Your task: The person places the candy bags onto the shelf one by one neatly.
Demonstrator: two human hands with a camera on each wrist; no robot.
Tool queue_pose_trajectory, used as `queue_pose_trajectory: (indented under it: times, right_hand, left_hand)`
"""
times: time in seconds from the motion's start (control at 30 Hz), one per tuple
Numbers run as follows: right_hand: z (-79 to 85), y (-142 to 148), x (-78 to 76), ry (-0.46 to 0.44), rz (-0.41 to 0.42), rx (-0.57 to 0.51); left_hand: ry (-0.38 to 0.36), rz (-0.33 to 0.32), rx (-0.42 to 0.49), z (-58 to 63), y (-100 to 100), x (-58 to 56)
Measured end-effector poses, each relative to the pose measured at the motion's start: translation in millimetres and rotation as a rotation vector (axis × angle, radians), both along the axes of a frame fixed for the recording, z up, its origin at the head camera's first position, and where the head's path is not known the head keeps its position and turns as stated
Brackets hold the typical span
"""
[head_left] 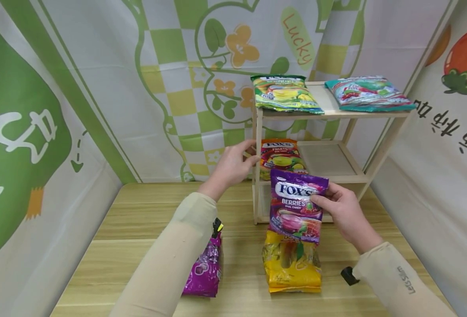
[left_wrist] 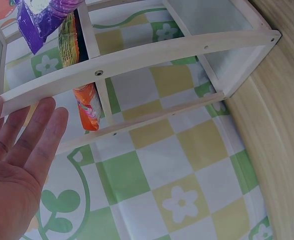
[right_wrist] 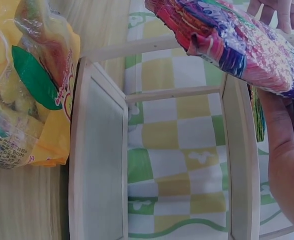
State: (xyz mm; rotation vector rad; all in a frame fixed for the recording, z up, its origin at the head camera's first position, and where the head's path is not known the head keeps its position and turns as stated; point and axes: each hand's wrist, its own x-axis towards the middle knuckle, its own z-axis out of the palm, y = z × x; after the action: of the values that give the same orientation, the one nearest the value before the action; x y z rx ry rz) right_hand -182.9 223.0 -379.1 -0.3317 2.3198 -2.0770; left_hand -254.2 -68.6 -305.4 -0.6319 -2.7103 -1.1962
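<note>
Left hand [head_left: 233,165] pinches wooden rack [head_left: 259,125], right hand [head_left: 346,211] grips purple Berries bag [head_left: 294,209] in front of middle shelf [head_left: 328,160], near orange Fruits bag [head_left: 279,155]; shelving step apparently in hand; next move likely calls for steady rack, bag guided inward

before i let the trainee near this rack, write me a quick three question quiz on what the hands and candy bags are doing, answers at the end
1. Which bag does the right hand hold?
a) the yellow bag
b) the purple Berries bag
c) the orange Fruits bag

2. True or false: the left hand touches the wooden rack.

3. How many bags lie on the top shelf?

Key: 1. b. 2. True; its thumb and fingers are at one of the posts. 3. Two: a green and yellow bag and a teal bag.
</note>
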Motion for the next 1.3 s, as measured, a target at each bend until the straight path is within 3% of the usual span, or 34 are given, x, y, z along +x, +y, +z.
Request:
queue_pose_trajectory:
  times: [1.13,1.3]
  right_hand:
    - [9.6,24,-5.5,0.048,-0.009,-0.248]
    - [9.8,29,-8.6,0.061,-0.020,-0.325]
  left_hand:
    - [-0.016,0.001,0.015,-0.1,0,1.2]
    - [-0.019,0.002,0.017,-0.9,0,0.5]
